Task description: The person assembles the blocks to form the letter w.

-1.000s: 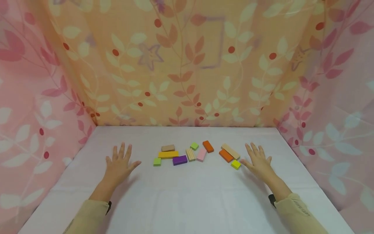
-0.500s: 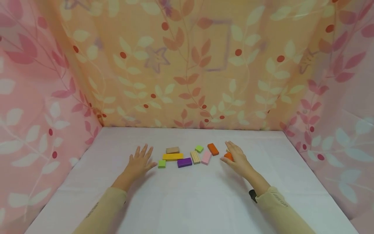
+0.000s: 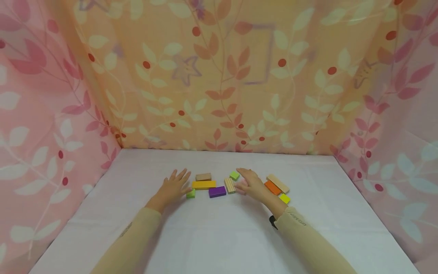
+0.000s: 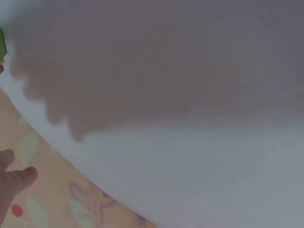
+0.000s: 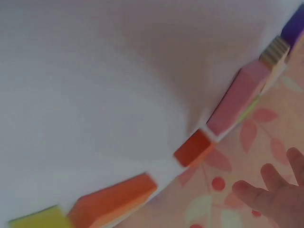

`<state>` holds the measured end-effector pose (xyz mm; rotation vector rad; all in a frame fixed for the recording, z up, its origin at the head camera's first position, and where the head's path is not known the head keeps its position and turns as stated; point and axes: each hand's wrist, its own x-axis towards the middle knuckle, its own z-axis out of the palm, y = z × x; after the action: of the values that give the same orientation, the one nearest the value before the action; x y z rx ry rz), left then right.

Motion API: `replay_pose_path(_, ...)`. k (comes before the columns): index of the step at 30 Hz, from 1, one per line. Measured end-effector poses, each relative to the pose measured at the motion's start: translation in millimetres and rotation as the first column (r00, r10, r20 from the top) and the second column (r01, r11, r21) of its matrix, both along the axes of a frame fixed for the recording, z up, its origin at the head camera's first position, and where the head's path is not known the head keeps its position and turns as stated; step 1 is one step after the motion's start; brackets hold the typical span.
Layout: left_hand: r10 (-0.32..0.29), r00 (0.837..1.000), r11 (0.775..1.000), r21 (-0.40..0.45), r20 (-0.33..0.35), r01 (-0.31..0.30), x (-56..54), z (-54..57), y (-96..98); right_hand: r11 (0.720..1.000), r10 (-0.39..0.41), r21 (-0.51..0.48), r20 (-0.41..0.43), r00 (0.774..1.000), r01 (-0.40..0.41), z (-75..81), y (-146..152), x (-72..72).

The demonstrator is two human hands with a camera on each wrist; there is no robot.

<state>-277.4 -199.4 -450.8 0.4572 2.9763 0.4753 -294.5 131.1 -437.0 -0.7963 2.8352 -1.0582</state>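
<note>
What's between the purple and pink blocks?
The striped block, as the right wrist view shows; in the head view, the right hand mostly hides the pink block.

Light-green block [image 3: 191, 195] on your bench [image 3: 205, 236], partly behind your left hand [image 3: 171, 190], oblong pink block [image 5: 240, 97] mostly behind your right hand [image 3: 253, 186], beside the striped block [image 3: 230, 185]

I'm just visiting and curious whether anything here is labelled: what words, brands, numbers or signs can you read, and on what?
None can be read.
Right sleeve: a short line of what looks like lettering, too small and blurred to read.
Left sleeve: a similar dark mark, also unreadable.
Blocks: no writing that I can make out.
Backdrop: printed leaves and a purple star, no words.
</note>
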Motion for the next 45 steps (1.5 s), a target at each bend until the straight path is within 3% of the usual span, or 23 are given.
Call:
replay_pose_path(4, 0.024, 1.0, 1.0, 0.014, -0.003, -0.024, -12.9, -2.3, 9.4, 0.991, 0.045, 0.13, -0.037, 0.998, -0.04, -9.3, -22.4, -11.4)
replay_pose_path(8, 0.056, 0.998, 0.998, 0.037, -0.004, -0.055, -24.8, -8.0, 18.6, 0.96, 0.025, 0.279, -0.007, 1.0, -0.022, -20.5, -41.5, -19.3)
replay_pose_path(11, 0.076, 0.997, 0.996, 0.053, 0.01, -0.077, -31.4, -11.8, 23.4, 0.942, 0.012, 0.336, 0.027, 1.0, -0.021, -27.6, -51.1, -22.9)
replay_pose_path(16, 0.113, 0.993, 0.991, 0.064, 0.036, -0.115, -40.3, -13.7, 29.6, 0.933, 0.004, 0.359, 0.059, 0.998, -0.025, -29.2, -63.3, -25.9)
replay_pose_path(24, 0.138, 0.987, 0.985, 0.089, 0.085, -0.145, -52.0, -4.2, 41.3, 0.919, -0.065, 0.394, 0.094, 0.993, 0.023, -26.2, -76.3, -33.4)
replay_pose_path(33, 0.144, 0.982, 0.986, 0.064, 0.121, -0.152, -57.3, 3.5, 47.9, 0.929, -0.083, 0.368, 0.13, 0.988, 0.03, -25.0, -85.7, -37.9)
replay_pose_path(36, 0.171, 0.976, 0.982, 0.061, 0.133, -0.18, -57.6, 3.7, 47.8, 0.94, -0.1, 0.337, 0.142, 0.985, 0.047, -24.2, -87.8, -38.0)
replay_pose_path(40, 0.228, 0.96, 0.964, 0.099, 0.163, -0.246, -56.9, 3.9, 48.1, 0.951, -0.132, 0.301, 0.173, 0.976, 0.075, -21.7, -89.8, -38.4)
replay_pose_path(45, 0.227, 0.96, 0.947, 0.19, 0.166, -0.257, -60.9, 3.7, 48.5, 0.954, -0.176, 0.278, 0.215, 0.961, 0.112, -17.0, -90.3, -40.3)
